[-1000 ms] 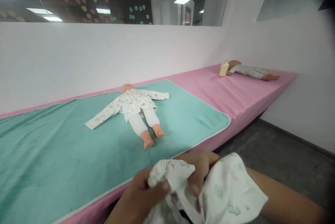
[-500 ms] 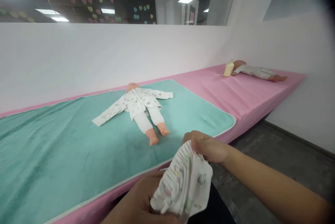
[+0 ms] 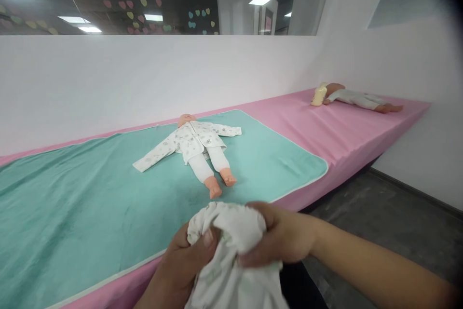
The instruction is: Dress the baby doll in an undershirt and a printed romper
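Observation:
My left hand [image 3: 184,261] and my right hand [image 3: 282,236] both grip a pair of white printed baby pants [image 3: 235,275] just past the near edge of the bed. The cloth is bunched between my hands, its gathered elastic waist at the left thumb. On the green mat beyond lies a baby doll [image 3: 202,167] on its back, legs towards me. It wears a white patterned jacket [image 3: 195,138] with sleeves spread wide, and white leggings. Its bare feet stick out just beyond the pants.
The green mat [image 3: 90,203] covers the left part of a pink bed [image 3: 289,121]. Further right, a second doll [image 3: 358,98] in pale clothes lies beside a yellowish bottle [image 3: 319,95]. A white wall with a window runs behind. Dark floor [image 3: 354,203] shows at right.
The pants have turned and bunched up, with the waist now over on the left. My left hand has risen and my right hand has moved lower on the cloth. The doll has not moved.

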### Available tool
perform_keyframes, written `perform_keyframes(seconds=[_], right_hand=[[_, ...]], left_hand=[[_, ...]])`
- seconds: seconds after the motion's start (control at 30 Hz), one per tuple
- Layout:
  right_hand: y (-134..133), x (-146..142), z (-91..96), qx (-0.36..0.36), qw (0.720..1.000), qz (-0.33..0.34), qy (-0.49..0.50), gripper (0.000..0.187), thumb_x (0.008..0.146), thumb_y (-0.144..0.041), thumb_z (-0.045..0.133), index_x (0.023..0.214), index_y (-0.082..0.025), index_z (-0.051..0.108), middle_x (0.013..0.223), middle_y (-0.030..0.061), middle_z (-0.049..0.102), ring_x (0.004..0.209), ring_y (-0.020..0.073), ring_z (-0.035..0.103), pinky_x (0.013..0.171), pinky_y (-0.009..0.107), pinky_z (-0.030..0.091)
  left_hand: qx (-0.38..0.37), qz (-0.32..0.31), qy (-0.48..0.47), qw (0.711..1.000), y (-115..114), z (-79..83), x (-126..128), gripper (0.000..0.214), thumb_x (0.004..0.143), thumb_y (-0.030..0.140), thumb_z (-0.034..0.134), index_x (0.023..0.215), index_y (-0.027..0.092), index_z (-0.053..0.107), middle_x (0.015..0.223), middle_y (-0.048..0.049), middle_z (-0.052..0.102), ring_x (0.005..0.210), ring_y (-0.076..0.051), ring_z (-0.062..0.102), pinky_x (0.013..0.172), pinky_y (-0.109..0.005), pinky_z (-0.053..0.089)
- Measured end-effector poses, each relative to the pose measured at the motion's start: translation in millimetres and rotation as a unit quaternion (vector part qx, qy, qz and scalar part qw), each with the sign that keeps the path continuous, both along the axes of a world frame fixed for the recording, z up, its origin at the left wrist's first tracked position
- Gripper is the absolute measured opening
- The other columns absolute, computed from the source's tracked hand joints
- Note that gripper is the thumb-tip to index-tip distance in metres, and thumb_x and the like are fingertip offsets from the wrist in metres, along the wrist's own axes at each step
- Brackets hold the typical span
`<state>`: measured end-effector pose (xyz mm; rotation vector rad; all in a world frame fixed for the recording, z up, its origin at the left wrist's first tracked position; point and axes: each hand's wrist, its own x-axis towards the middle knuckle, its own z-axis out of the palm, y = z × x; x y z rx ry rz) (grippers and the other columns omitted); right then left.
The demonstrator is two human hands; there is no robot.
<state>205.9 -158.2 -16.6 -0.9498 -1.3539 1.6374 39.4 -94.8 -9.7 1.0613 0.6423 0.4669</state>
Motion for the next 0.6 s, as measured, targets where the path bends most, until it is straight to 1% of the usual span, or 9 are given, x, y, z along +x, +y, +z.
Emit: perform_keyframes(seconds=[0.07,0.17,0.27,0.3,0.37,0.43,0.5,0.57,0.6], right_hand=[[3,3,-0.5,-0.002,0.993,-0.096,0.071,0.024,0.065,-0.03,0.071,0.076,-0.011,0.064,0.069,0.0,0.058,0.064,0.0093,0.052,0.065,0.023,0.045],[6,6,-4.5,0.001,0.978,-0.167,0.128,0.018,0.065,-0.027,0.071,0.068,-0.011,0.062,0.064,-0.0017,0.056,0.06,0.0084,0.05,0.062,0.022,0.042],[7,8,-8.5,-0.019,0.965,-0.2,0.166,0.014,0.065,-0.024,0.069,0.068,-0.013,0.063,0.064,-0.0026,0.056,0.059,0.008,0.051,0.061,0.021,0.041],[7,10,-9.2,-0.029,0.962,-0.204,0.179,0.013,0.064,-0.024,0.069,0.07,-0.013,0.064,0.066,-0.0024,0.057,0.061,0.0084,0.052,0.062,0.021,0.041],[5,14,-10.0,-0.051,0.96,-0.203,0.187,0.018,0.063,-0.027,0.07,0.073,-0.014,0.064,0.069,-0.0016,0.058,0.064,0.0095,0.054,0.065,0.023,0.042],[3,16,-11.2,-0.066,0.974,-0.166,0.141,0.027,0.062,-0.036,0.07,0.074,-0.013,0.064,0.069,-0.0001,0.059,0.065,0.011,0.054,0.065,0.025,0.043],[0,16,-13.5,-0.065,0.995,-0.066,0.03,0.032,0.06,-0.039,0.072,0.073,-0.011,0.065,0.067,0.0002,0.059,0.064,0.0117,0.054,0.062,0.024,0.043],[-2,11,-16.7,-0.05,0.995,0.041,-0.08,0.029,0.055,-0.035,0.075,0.069,-0.011,0.065,0.062,-0.0014,0.058,0.064,0.0119,0.054,0.06,0.021,0.042],[-2,8,-18.2,-0.038,0.991,0.071,-0.109,0.027,0.052,-0.031,0.077,0.066,-0.012,0.065,0.06,-0.0024,0.058,0.064,0.0121,0.054,0.06,0.02,0.042]], left_hand=[[-0.008,-0.039,-0.026,0.999,-2,-1.8,3,0.034,0.05,0.038,0.079,0.073,0.014,0.068,0.057,-0.0039,0.06,0.065,-0.021,0.059,0.054,-0.025,0.045],[0.006,-0.103,-0.031,0.994,-10,-1.4,9,0.04,0.041,0.028,0.082,0.076,0.013,0.069,0.06,-0.0037,0.061,0.065,-0.022,0.059,0.055,-0.025,0.044],[0.041,-0.141,-0.017,0.989,-18,-4.6,11,0.031,0.05,0.027,0.078,0.076,0.013,0.069,0.068,-0.0043,0.063,0.065,-0.018,0.057,0.06,-0.026,0.044],[0.044,-0.138,-0.013,0.989,-19,-7.1,10,0.03,0.055,0.029,0.076,0.078,0.012,0.068,0.07,-0.0052,0.064,0.065,-0.018,0.057,0.062,-0.027,0.044],[0.02,-0.101,-0.017,0.995,-19,-12.6,8,0.033,0.06,0.033,0.074,0.085,0.012,0.067,0.073,-0.0065,0.063,0.067,-0.019,0.057,0.064,-0.029,0.045],[-0.022,-0.04,-0.03,0.999,-16,-16.2,6,0.034,0.061,0.034,0.072,0.087,0.013,0.064,0.07,-0.0054,0.062,0.067,-0.019,0.058,0.063,-0.029,0.045],[-0.046,0.024,-0.041,0.998,-11,-16.1,6,0.029,0.06,0.03,0.073,0.08,0.014,0.062,0.063,-0.0019,0.059,0.062,-0.016,0.056,0.057,-0.024,0.043],[-0.032,0.071,-0.031,0.997,-6,-13.7,8,0.023,0.058,0.025,0.074,0.071,0.015,0.057,0.056,0.0019,0.054,0.055,-0.012,0.052,0.051,-0.02,0.04],[-0.016,0.081,-0.023,0.996,-5,-12.4,10,0.023,0.057,0.022,0.074,0.066,0.014,0.055,0.054,0.0032,0.051,0.052,-0.01,0.049,0.049,-0.018,0.038]])
